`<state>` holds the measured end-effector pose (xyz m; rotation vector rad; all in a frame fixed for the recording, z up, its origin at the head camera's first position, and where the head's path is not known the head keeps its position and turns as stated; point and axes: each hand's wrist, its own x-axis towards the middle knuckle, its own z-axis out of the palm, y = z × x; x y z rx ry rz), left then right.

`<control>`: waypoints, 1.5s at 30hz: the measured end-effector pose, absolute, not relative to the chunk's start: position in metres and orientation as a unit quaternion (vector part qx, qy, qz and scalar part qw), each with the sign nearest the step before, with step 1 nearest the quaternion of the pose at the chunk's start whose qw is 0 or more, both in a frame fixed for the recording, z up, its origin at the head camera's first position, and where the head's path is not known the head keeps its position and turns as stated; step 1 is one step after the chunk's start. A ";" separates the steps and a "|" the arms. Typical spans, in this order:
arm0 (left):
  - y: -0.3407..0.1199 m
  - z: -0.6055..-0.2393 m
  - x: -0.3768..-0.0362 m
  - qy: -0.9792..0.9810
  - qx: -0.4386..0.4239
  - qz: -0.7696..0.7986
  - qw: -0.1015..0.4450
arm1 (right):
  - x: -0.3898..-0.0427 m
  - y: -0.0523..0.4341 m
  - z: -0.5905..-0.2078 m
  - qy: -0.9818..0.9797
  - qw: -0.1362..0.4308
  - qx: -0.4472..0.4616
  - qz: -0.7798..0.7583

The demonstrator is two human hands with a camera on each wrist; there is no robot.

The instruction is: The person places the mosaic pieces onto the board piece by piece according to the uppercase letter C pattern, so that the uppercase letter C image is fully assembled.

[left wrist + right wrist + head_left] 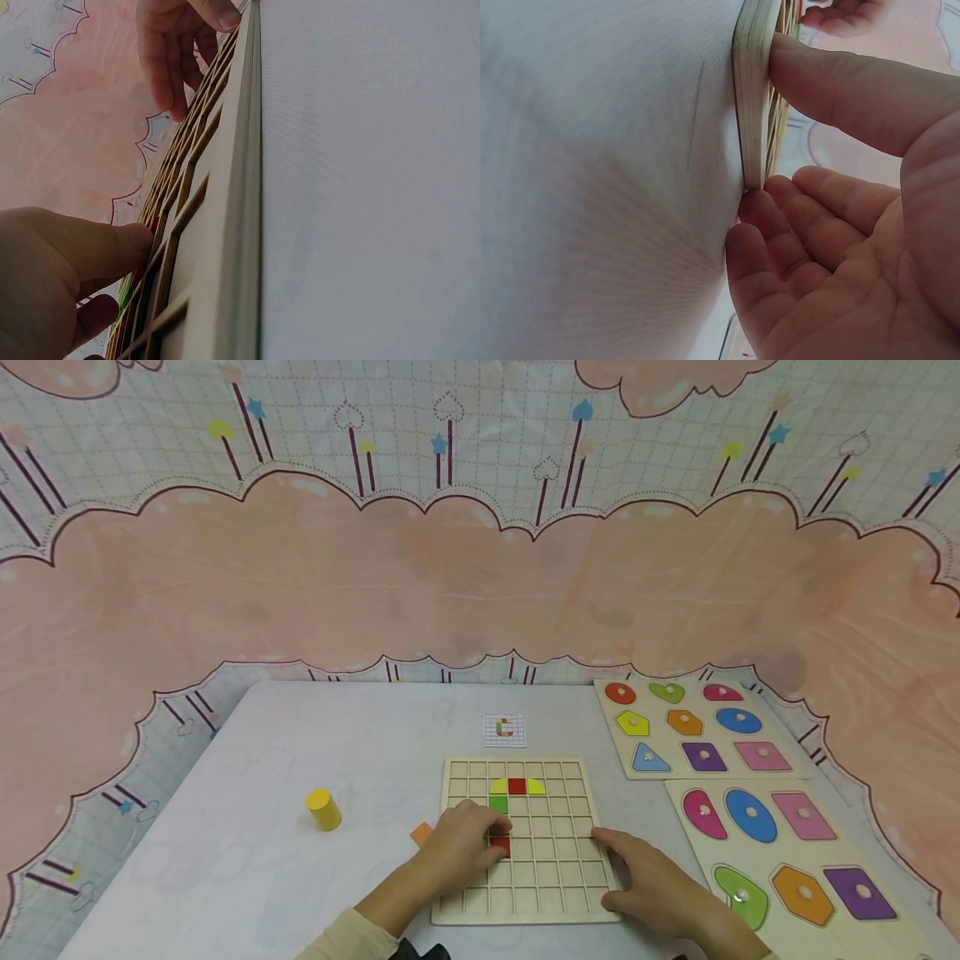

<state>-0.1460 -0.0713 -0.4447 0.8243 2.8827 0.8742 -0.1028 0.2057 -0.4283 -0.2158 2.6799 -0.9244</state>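
Observation:
A square wooden grid board (555, 877) lies on the white table. My left hand (465, 843) is over its left half, thumb and fingers pinching a red square (501, 844) at a cell; the fingers partly cover it. Above it in the grid are a green piece (498, 805), another red square (517, 786), and two yellow curved pieces, the left one (499, 787) and the right one (536, 787). My right hand (648, 877) holds the board's right edge; in the right wrist view the thumb rests on the rim (751, 112) and the fingertips meet its side.
A small pattern card (505, 731) lies behind the board. To the left stands a yellow cylinder (323, 810), and an orange piece (422, 835) lies by my left wrist. Two knobbed shape-puzzle boards, the far one (652, 747) and the near one (693, 843), lie on the right.

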 end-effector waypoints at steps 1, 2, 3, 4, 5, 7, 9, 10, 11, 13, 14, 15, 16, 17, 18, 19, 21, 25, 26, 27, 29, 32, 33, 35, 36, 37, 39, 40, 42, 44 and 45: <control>-0.071 -0.445 -0.146 0.923 0.263 0.282 0.010 | -0.103 0.206 -0.428 0.932 0.149 -0.075 -0.322; -0.071 -0.445 -0.146 0.923 0.263 0.283 0.011 | -0.103 0.206 -0.428 0.932 0.150 -0.074 -0.323; -0.071 -0.445 -0.146 0.922 0.263 0.283 0.011 | -0.103 0.206 -0.428 0.931 0.152 -0.072 -0.323; -0.071 -0.445 -0.146 0.923 0.263 0.282 0.011 | -0.103 0.205 -0.428 0.931 0.153 -0.071 -0.322; -0.071 -0.445 -0.146 0.923 0.263 0.282 0.012 | -0.104 0.205 -0.428 0.931 0.155 -0.069 -0.322; -0.071 -0.445 -0.145 0.922 0.262 0.284 0.014 | -0.104 0.205 -0.428 0.932 0.158 -0.064 -0.320; -0.072 -0.444 -0.144 0.921 0.263 0.286 0.014 | -0.104 0.204 -0.428 0.932 0.159 -0.062 -0.318; -0.072 -0.443 -0.144 0.921 0.264 0.287 0.013 | -0.104 0.204 -0.428 0.933 0.159 -0.062 -0.318; -0.073 -0.443 -0.144 0.920 0.263 0.289 0.012 | -0.104 0.204 -0.428 0.933 0.159 -0.062 -0.318; -0.074 -0.441 -0.144 0.920 0.262 0.292 0.005 | -0.104 0.204 -0.428 0.933 0.157 -0.064 -0.317; -0.075 -0.440 -0.144 0.920 0.261 0.294 0.002 | -0.104 0.204 -0.427 0.933 0.157 -0.064 -0.317; -0.076 -0.438 -0.143 0.919 0.258 0.299 0.000 | -0.104 0.204 -0.427 0.933 0.156 -0.065 -0.317; -0.078 -0.437 -0.143 0.918 0.252 0.307 0.002 | -0.104 0.204 -0.427 0.933 0.156 -0.066 -0.318; -0.080 -0.435 -0.142 0.917 0.247 0.314 0.003 | -0.104 0.205 -0.427 0.932 0.156 -0.067 -0.319; -0.082 -0.433 -0.142 0.916 0.245 0.318 0.001 | -0.104 0.205 -0.427 0.933 0.155 -0.067 -0.318; -0.085 -0.431 -0.141 0.916 0.242 0.320 -0.002 | -0.104 0.205 -0.427 0.933 0.155 -0.068 -0.318; -0.090 -0.428 -0.140 0.916 0.235 0.326 -0.007 | -0.104 0.205 -0.427 0.933 0.155 -0.069 -0.318; -0.102 -0.426 -0.139 0.921 0.227 0.316 -0.032 | -0.104 0.205 -0.428 0.933 0.156 -0.070 -0.316; -0.105 -0.426 -0.139 0.921 0.220 0.319 -0.034 | -0.104 0.205 -0.428 0.933 0.156 -0.070 -0.316; -0.108 -0.426 -0.139 0.922 0.214 0.320 -0.035 | -0.104 0.205 -0.428 0.933 0.155 -0.070 -0.316; -0.114 -0.427 -0.140 0.924 0.199 0.324 -0.031 | -0.104 0.205 -0.428 0.933 0.156 -0.071 -0.316; -0.124 -0.429 -0.141 0.929 0.172 0.327 -0.020 | -0.104 0.206 -0.428 0.932 0.157 -0.075 -0.319; -0.127 -0.430 -0.141 0.930 0.164 0.327 -0.017 | -0.104 0.206 -0.428 0.932 0.158 -0.075 -0.318; -0.133 -0.432 -0.142 0.934 0.146 0.326 -0.012 | -0.104 0.206 -0.428 0.932 0.160 -0.076 -0.318; -0.136 -0.433 -0.142 0.936 0.138 0.324 -0.012 | -0.104 0.206 -0.427 0.931 0.160 -0.077 -0.318; -0.139 -0.434 -0.142 0.937 0.130 0.323 -0.012 | -0.104 0.205 -0.428 0.932 0.160 -0.077 -0.317; -0.144 -0.436 -0.142 0.939 0.120 0.323 -0.013 | -0.104 0.205 -0.428 0.932 0.160 -0.077 -0.316; -0.146 -0.436 -0.142 0.939 0.118 0.323 -0.015 | -0.104 0.205 -0.428 0.932 0.160 -0.077 -0.315; -0.149 -0.438 -0.143 0.939 0.113 0.326 -0.017 | -0.104 0.205 -0.428 0.933 0.158 -0.078 -0.315; -0.152 -0.440 -0.143 0.938 0.110 0.329 -0.018 | -0.104 0.206 -0.428 0.933 0.156 -0.079 -0.314; -0.153 -0.441 -0.143 0.937 0.109 0.331 -0.018 | -0.104 0.206 -0.428 0.934 0.155 -0.079 -0.313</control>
